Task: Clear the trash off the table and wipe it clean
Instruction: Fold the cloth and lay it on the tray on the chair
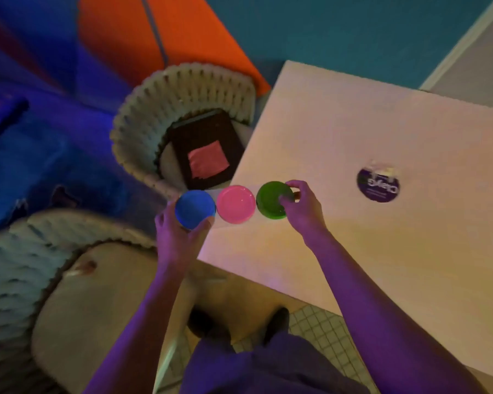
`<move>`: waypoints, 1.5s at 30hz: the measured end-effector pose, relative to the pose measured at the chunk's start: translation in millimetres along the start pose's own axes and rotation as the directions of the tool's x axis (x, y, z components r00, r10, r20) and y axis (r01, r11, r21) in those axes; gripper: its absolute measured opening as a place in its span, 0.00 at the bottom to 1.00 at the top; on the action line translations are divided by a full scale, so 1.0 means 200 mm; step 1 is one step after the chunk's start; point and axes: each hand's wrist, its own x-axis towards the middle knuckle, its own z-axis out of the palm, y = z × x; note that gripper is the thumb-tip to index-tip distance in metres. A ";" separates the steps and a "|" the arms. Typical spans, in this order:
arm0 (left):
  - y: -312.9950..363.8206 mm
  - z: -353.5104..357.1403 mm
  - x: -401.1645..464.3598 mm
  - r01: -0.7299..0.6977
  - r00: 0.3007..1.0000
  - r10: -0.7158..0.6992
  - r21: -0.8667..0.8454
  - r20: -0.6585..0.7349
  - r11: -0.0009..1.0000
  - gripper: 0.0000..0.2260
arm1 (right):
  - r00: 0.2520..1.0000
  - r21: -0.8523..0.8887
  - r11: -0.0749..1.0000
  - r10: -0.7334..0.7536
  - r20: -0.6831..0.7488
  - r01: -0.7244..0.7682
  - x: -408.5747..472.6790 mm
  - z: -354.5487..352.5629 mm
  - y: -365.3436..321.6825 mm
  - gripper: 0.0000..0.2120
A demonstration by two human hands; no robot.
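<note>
A pale square table (382,237) fills the right of the frame. A round dark sticker (378,184) lies on it right of centre. A pink lid (235,204) and a green lid (272,199) sit side by side at its left corner.

The only writing in view stands on a round dark sticker (378,184) stuck flat on the pale counter (339,132), well to the right of the three coloured lids. It carries one larger pale word that appears upside down from the head camera; its letters are too blurred to read with any certainty. Below it run one or two lines of much smaller print, too small to make out. The blue, pink and green lids show no lettering, and the red patch on the dark square object bears none either.
</note>
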 end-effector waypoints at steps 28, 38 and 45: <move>1.31 1.05 0.25 -0.433 0.840 0.441 -0.099 0.315 0.896 0.40 | 0.967 0.056 0.997 -0.030 -0.253 0.046 0.33 -1.40 0.13 0.50; 1.52 1.30 0.58 -0.434 0.820 0.458 -0.148 0.344 0.889 0.39 | 0.949 -0.057 0.998 -0.024 -0.314 0.007 0.74 -1.52 0.00 0.48; 1.71 1.48 0.79 -0.464 0.801 0.470 -0.112 0.370 0.879 0.37 | 0.957 -0.071 0.997 -0.011 -0.289 -0.010 1.06 -1.69 -0.07 0.49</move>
